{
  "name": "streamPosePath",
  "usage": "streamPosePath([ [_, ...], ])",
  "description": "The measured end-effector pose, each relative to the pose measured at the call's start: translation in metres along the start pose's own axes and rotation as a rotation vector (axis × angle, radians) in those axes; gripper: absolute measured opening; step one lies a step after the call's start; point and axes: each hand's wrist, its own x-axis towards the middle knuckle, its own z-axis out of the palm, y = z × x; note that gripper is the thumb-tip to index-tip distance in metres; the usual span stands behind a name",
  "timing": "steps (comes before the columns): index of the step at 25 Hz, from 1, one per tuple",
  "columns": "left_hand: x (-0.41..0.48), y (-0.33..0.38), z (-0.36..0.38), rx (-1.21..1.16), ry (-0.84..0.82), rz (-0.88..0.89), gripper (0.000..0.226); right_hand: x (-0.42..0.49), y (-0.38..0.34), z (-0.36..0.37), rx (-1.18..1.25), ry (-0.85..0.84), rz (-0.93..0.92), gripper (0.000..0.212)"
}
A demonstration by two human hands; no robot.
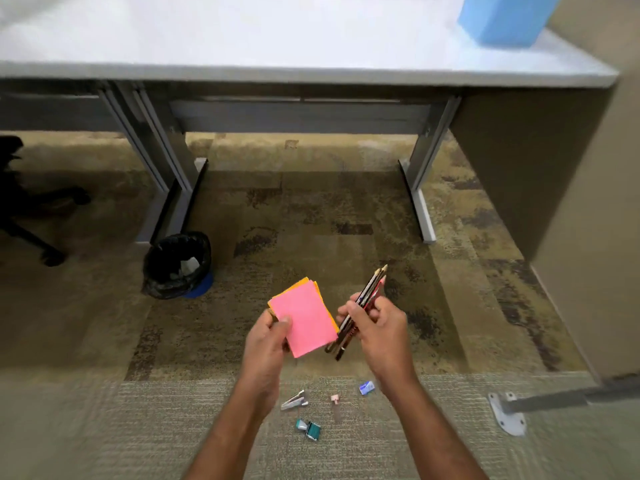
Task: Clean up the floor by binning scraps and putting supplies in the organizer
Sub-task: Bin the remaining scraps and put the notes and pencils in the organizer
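Note:
My left hand (268,336) pinches a stack of sticky notes (306,315), pink on top with orange beneath, above the carpet. My right hand (377,323) grips a bundle of pencils (360,308) with their tips pointing up and away. On the carpet below my hands lie a small silver stapler (294,400), a teal binder clip (309,429), a small pink piece (334,399) and a blue-and-white eraser (366,388). A bin with a black liner (178,265) stands to the left beside a desk leg. A blue box (507,17) sits on the desk's far right.
A white desk (277,36) with grey metal legs spans the top of the view. A black office chair base (31,209) is at the far left. A beige partition wall (588,237) and its metal foot (507,412) stand at the right.

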Motion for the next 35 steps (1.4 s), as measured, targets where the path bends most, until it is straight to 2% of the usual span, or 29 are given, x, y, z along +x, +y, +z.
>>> streamPosePath([
  [7,-0.072,0.18,0.092,0.235,-0.164,0.205,0.018,-0.021,-0.195,-0.077,-0.103,-0.16,-0.062,0.004],
  [15,-0.117,0.318,0.193,0.375,-0.181,0.373,0.016,-0.025,-0.354,-0.137,-0.264,-0.197,-0.225,0.005],
  [21,-0.102,0.368,0.232,0.339,-0.172,0.41,0.017,0.002,-0.423,-0.146,-0.259,-0.184,-0.296,0.006],
  [27,-0.067,0.402,0.268,0.341,-0.18,0.412,0.02,0.046,-0.465,-0.16,-0.234,-0.098,-0.301,0.009],
  [31,-0.031,0.412,0.303,0.342,-0.166,0.393,0.018,0.103,-0.481,-0.186,-0.179,0.018,-0.28,0.008],
  [35,0.032,0.416,0.354,0.309,-0.103,0.384,0.018,0.206,-0.493,-0.226,-0.12,0.125,-0.314,0.008],
])
